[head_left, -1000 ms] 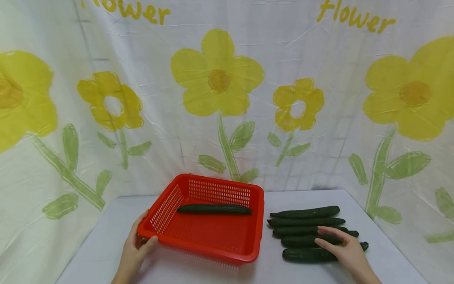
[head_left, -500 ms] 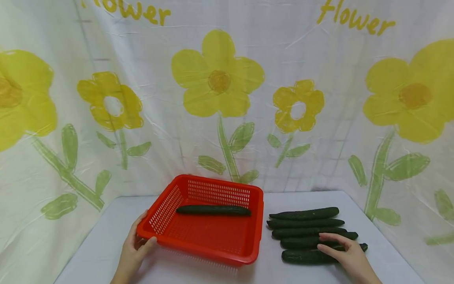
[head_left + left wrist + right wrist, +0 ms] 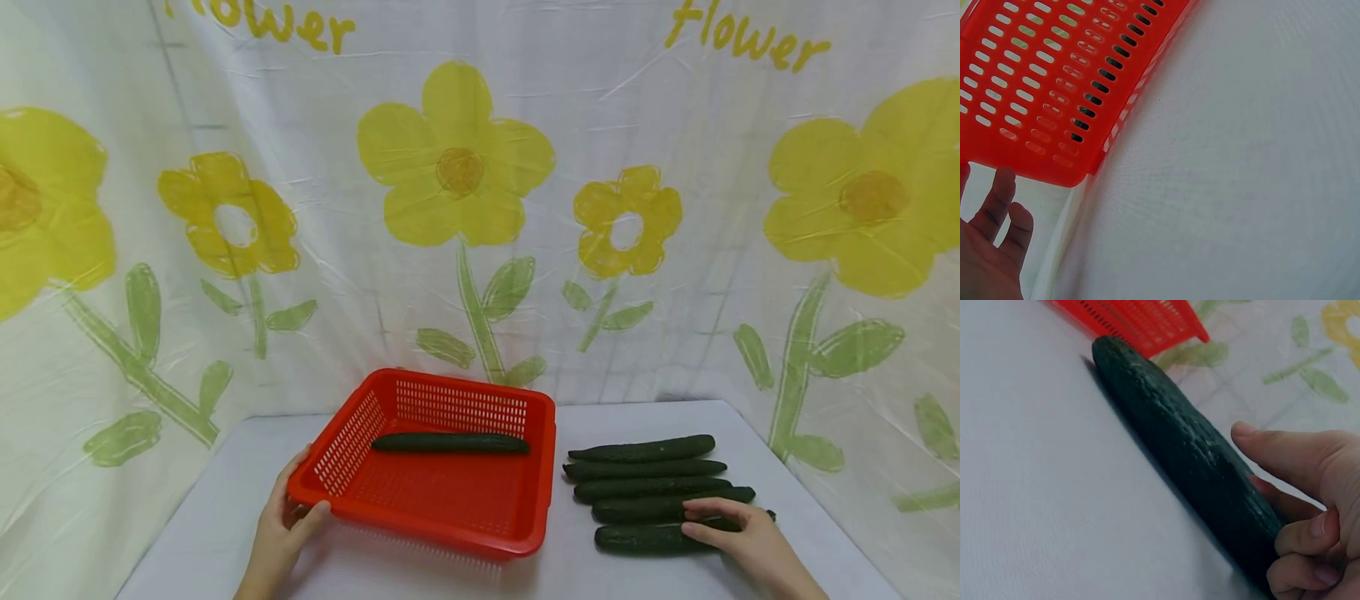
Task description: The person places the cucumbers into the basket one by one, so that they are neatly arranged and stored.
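Nearest cucumber (image 3: 641, 540) under parted fingers (image 3: 712, 505) of right hand (image 3: 746, 537), contact unclear, left hand (image 3: 277, 533) gripping red basket (image 3: 420, 527)

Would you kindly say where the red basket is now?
In the head view, the red basket is left of the five lined-up cucumbers, the left hand holding its near left corner.

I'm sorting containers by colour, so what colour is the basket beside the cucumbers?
Red; the basket shows best in the head view.

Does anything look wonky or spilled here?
Only the basket looks wonky: it's turned at an angle to the back edge of the table, with the left hand holding its corner. I see nothing spilled.
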`<action>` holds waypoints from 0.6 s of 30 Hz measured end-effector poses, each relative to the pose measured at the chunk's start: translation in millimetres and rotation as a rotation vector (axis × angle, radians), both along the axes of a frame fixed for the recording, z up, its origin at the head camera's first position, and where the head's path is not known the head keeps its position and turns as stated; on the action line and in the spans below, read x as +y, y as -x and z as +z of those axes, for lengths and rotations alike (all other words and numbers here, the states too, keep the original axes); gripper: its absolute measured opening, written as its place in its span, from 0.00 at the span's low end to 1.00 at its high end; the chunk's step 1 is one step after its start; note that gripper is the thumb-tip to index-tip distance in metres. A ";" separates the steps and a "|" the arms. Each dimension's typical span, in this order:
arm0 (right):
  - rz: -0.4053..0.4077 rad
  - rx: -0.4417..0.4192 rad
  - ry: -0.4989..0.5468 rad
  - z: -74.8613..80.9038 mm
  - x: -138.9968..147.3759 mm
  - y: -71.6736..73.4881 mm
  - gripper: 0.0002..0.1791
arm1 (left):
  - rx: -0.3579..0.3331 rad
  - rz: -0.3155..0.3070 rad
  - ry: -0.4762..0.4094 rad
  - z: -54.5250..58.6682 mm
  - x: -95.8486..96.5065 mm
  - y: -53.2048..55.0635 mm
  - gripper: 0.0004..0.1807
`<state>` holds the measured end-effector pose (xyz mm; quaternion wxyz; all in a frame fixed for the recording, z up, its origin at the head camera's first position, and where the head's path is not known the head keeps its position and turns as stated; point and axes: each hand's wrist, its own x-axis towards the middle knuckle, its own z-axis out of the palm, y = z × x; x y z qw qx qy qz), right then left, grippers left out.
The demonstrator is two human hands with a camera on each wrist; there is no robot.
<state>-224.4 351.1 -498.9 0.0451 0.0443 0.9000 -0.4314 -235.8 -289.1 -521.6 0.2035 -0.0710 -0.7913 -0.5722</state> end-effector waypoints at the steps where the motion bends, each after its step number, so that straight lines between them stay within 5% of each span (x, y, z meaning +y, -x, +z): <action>1: 0.008 -0.001 -0.002 -0.2 1.9 0.2 0.28 | -0.003 -0.001 -0.003 0.2 0.1 -0.2 0.42; 13: 0.067 -0.054 0.021 0.0 7.0 -0.7 0.29 | -0.029 0.004 -0.010 0.8 -0.2 -1.3 0.42; 18: 0.113 -0.019 -0.053 -0.3 8.5 0.4 0.27 | -0.008 -0.005 -0.013 -0.6 -0.6 0.0 0.42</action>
